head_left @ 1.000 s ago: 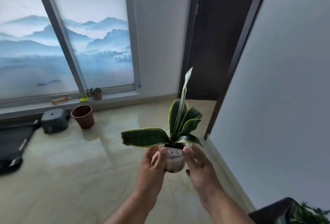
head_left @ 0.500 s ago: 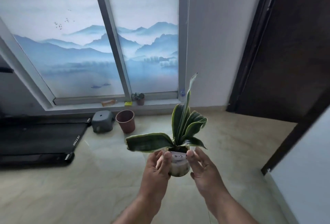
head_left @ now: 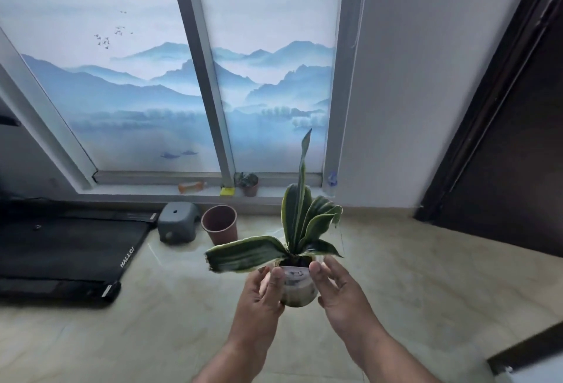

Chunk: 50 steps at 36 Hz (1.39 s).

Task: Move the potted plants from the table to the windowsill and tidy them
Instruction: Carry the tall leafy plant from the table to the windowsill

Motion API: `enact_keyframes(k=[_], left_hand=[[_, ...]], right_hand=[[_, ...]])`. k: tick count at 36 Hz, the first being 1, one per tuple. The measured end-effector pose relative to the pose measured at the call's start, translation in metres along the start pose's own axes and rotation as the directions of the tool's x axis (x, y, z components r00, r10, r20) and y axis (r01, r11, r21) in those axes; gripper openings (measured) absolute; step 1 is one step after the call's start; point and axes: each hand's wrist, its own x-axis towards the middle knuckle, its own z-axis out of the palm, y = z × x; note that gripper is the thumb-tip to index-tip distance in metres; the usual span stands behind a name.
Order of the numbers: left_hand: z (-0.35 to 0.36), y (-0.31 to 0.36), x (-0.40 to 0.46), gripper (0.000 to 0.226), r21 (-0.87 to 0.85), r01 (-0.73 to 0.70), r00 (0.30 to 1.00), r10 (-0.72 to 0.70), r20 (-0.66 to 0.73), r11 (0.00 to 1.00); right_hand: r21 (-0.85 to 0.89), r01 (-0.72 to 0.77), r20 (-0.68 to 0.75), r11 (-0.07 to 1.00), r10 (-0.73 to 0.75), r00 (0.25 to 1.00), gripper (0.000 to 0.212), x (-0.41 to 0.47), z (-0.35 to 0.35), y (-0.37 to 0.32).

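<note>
A snake plant with green, yellow-edged leaves grows in a small round white pot, carried upright in front of me above the floor. My left hand cups the pot's left side and my right hand its right side. Ahead, low on the wall, runs the windowsill. A small potted plant in a brown pot stands on the sill near the window's middle post.
An orange object and a yellow block lie on the sill. On the floor below stand an empty brown pot and a grey stool. A black treadmill fills the left. A dark door is on the right.
My view has swung left and moved closer to the window; the sill and floor pot now appear larger and more central. Both hands still hold the pot the same way.
</note>
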Motion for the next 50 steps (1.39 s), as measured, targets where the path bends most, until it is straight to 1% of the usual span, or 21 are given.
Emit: enact_keyframes(k=[2,4,7,10,11,14,15,18,23,28,31,32,34,35,37,39,41,44,45,48,50], left_hand=[[-0.004,0.004,0.031,0.028,-0.008,0.005,1.0,-0.005,-0.007,1.0],[-0.013,0.01,0.07,0.026,0.004,-0.005,1.0,0.005,-0.009,1.0],[-0.023,0.02,0.115,0.02,0.012,0.012,1.0,-0.012,0.013,1.0],[-0.034,0.032,0.162,0.026,0.001,0.004,1.0,-0.004,0.021,1.0],[-0.037,0.036,0.175,0.029,-0.006,0.006,1.0,-0.006,0.016,1.0],[-0.042,0.041,0.21,0.046,0.007,0.012,1.0,-0.013,0.022,1.0],[-0.044,0.044,0.222,0.049,0.016,0.019,0.999,-0.019,0.026,1.0],[-0.046,0.045,0.264,0.05,0.012,0.054,0.998,-0.055,0.04,0.998],[-0.045,0.033,0.336,0.084,0.094,0.087,0.996,-0.086,-0.017,0.992],[-0.029,0.03,0.416,0.089,0.165,0.089,0.995,-0.081,-0.052,0.982],[-0.018,0.03,0.465,0.086,0.206,0.134,0.99,-0.124,-0.062,0.969],[-0.013,0.034,0.481,0.079,0.212,0.148,0.988,-0.138,-0.064,0.966],[-0.001,0.042,0.512,0.053,0.22,0.184,0.983,-0.177,-0.052,0.958],[0.002,0.045,0.527,0.04,0.215,0.187,0.982,-0.181,-0.045,0.959],[0.004,0.047,0.55,0.019,0.218,0.205,0.979,-0.204,-0.031,0.954],[0.005,0.048,0.578,0.011,0.215,0.209,0.978,-0.207,-0.033,0.954],[0.007,0.048,0.598,0.011,0.23,0.221,0.975,-0.217,-0.04,0.948],[0.005,0.049,0.632,0.035,0.281,0.243,0.97,-0.238,-0.052,0.928],[0.003,0.046,0.65,0.038,0.291,0.25,0.968,-0.248,-0.047,0.923],[-0.007,0.042,0.7,0.033,0.301,0.271,0.962,-0.266,-0.059,0.914],[-0.014,0.034,0.734,0.038,0.296,0.281,0.958,-0.282,-0.039,0.913]], right_hand=[[-0.032,-0.006,-0.008,0.999,0.006,1.0,0.065,0.029,0.008,-0.004],[-0.046,-0.014,-0.007,0.999,0.013,1.0,0.072,0.062,0.022,-0.01],[-0.064,-0.023,-0.048,0.998,0.02,0.999,0.06,0.099,0.04,-0.019],[-0.074,-0.03,-0.056,0.997,0.026,0.998,0.048,0.144,0.058,-0.029],[-0.075,-0.037,-0.058,0.996,0.033,0.998,0.05,0.157,0.063,-0.031],[-0.083,-0.036,-0.057,0.996,0.032,0.998,0.069,0.191,0.069,-0.035],[-0.087,-0.049,-0.052,0.995,0.044,0.998,0.071,0.205,0.071,-0.037],[-0.092,-0.073,-0.026,0.993,0.071,0.997,0.066,0.247,0.077,-0.043],[-0.067,-0.139,-0.017,0.988,0.138,0.99,0.067,0.32,0.079,-0.042],[-0.058,-0.168,-0.012,0.984,0.168,0.986,0.058,0.403,0.069,-0.045],[-0.073,-0.181,0.025,0.981,0.184,0.983,0.076,0.461,0.058,-0.044],[-0.073,-0.184,0.028,0.98,0.186,0.982,0.083,0.481,0.055,-0.043],[-0.075,-0.206,0.049,0.976,0.21,0.977,0.095,0.518,0.047,-0.043],[-0.088,-0.208,0.067,0.974,0.214,0.974,0.097,0.535,0.045,-0.046],[-0.085,-0.224,0.072,0.971,0.23,0.971,0.088,0.563,0.044,-0.049],[-0.092,-0.25,0.078,0.964,0.257,0.963,0.074,0.593,0.045,-0.053],[-0.1,-0.269,0.09,0.958,0.277,0.957,0.067,0.618,0.047,-0.055],[-0.12,-0.292,0.09,0.949,0.303,0.949,0.063,0.655,0.051,-0.058],[-0.123,-0.307,0.092,0.944,0.319,0.943,0.063,0.672,0.055,-0.058],[-0.125,-0.333,0.083,0.935,0.344,0.935,0.062,0.719,0.064,-0.055],[-0.136,-0.34,0.084,0.931,0.353,0.932,0.062,0.752,0.071,-0.051]])
